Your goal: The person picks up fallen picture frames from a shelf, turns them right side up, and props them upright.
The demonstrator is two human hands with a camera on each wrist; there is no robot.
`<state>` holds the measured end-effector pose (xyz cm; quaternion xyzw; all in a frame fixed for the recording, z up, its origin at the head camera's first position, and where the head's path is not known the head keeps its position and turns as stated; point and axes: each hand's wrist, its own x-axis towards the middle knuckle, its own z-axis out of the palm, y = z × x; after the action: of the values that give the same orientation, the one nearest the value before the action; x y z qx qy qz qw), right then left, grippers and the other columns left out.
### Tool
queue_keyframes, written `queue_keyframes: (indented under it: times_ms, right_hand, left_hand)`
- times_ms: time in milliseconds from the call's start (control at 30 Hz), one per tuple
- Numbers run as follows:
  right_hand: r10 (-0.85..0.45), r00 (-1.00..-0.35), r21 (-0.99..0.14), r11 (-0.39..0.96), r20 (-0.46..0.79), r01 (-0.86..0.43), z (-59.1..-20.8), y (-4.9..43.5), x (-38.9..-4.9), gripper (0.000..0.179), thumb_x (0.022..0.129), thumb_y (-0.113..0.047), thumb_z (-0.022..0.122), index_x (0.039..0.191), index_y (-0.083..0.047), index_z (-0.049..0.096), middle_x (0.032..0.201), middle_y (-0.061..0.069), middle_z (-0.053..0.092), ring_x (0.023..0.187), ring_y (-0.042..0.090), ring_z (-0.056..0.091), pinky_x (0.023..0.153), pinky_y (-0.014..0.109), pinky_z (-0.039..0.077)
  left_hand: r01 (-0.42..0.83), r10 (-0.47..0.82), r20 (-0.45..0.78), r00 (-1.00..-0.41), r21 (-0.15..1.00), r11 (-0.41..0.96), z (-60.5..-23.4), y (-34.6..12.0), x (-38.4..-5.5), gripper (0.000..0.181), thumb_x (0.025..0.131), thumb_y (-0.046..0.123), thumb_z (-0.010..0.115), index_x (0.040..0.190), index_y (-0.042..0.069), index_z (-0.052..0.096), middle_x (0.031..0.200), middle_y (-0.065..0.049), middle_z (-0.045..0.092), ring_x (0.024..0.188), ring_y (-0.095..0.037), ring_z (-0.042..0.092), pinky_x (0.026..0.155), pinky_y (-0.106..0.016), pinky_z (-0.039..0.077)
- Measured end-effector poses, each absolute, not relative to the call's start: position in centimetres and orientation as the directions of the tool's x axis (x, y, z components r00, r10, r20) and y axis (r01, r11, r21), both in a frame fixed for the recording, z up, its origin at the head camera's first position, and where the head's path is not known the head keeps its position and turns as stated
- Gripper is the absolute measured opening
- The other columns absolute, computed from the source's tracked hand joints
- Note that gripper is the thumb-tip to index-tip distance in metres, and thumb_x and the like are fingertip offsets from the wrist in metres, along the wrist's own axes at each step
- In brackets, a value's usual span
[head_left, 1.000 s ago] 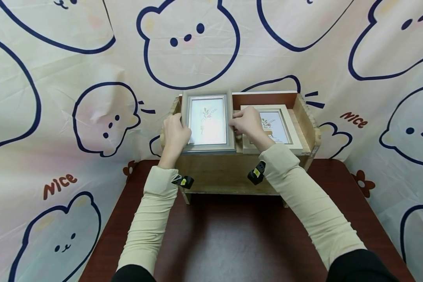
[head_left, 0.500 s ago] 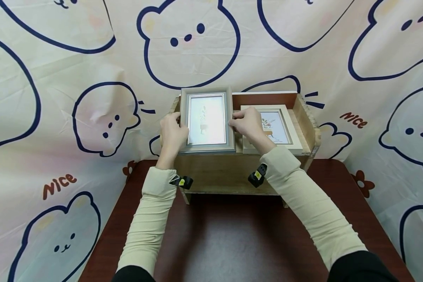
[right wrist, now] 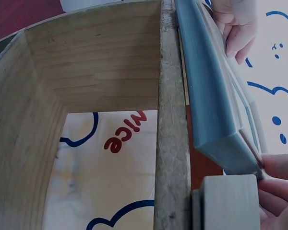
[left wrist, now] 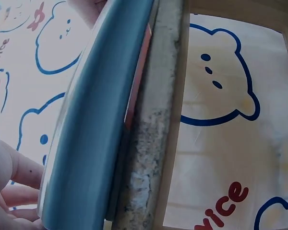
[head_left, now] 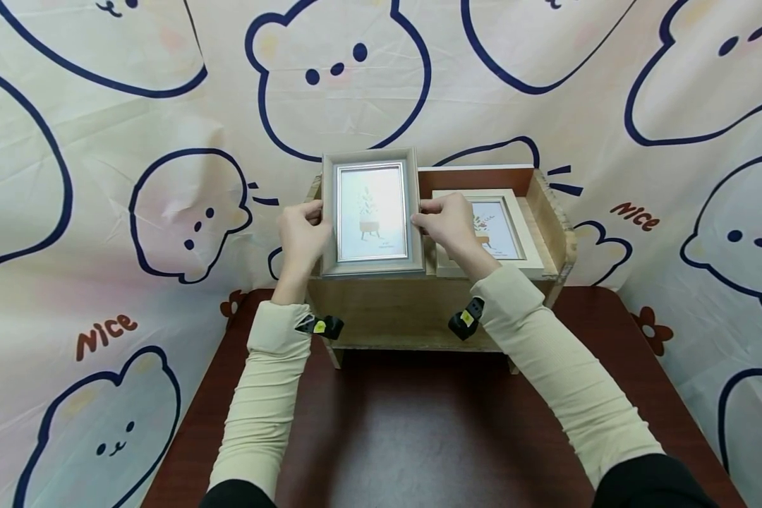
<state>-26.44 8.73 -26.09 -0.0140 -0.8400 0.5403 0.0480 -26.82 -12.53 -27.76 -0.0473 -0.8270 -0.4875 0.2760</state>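
A silver-grey picture frame (head_left: 371, 212) with a plant picture stands on the top tier of a wooden shelf (head_left: 413, 314), at its left part. On the frame's left edge, my left hand (head_left: 301, 236) pinches it between thumb and fingers. My right hand (head_left: 449, 222) pinches the opposite edge. In the right wrist view, the grey frame (right wrist: 206, 76) sits along the shelf's front board, my right hand (right wrist: 278, 191) at its near corner. The left wrist view shows my left hand (left wrist: 14, 187) at the other side. A cream picture frame (head_left: 528, 236) leans beside it, partly behind my right hand.
The shelf stands on a dark red-brown table (head_left: 394, 430) against a cartoon-bear cloth (head_left: 355, 113). A raised side panel (head_left: 554, 222) closes its right end. Below the front board, the shelf has an open lower bay (right wrist: 105, 167).
The grey frame's upper part has risen and shifted slightly left, so its picture shows more plainly. My left hand has moved left with it; my right hand has barely moved.
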Motion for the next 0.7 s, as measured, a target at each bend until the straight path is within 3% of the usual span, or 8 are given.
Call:
queue_keyframes:
  times_ms: [467,700]
  right_hand:
    - [0.096,-0.991,-0.936,0.348,0.090,-0.051,-26.07,9.02,-26.48,0.035,0.083,-0.011,0.065,0.117,-0.004,0.061,0.120,0.011,0.058,0.094,0.019,0.063,0.076,0.025,0.050]
    - [0.094,-0.992,-0.963,0.263,0.088,-0.061,-25.65,9.21,-26.56,0.037,0.081,-0.006,0.067,0.117,-0.002,0.061,0.109,0.013,0.063,0.088,0.020,0.065,0.072,0.024,0.052]
  left_hand:
    - [0.239,-0.267,0.315,-0.911,0.929,0.281,-27.23,-13.05,-26.97,0.032,0.077,-0.008,0.064,0.108,-0.004,0.063,0.104,-0.019,0.063,0.094,-0.024,0.061,0.082,-0.029,0.049]
    - [0.205,-0.267,0.255,-0.929,0.958,0.201,-26.88,-13.20,-27.01,0.032,0.077,-0.009,0.064,0.109,-0.003,0.062,0.104,-0.017,0.061,0.093,-0.022,0.059,0.083,-0.028,0.047]
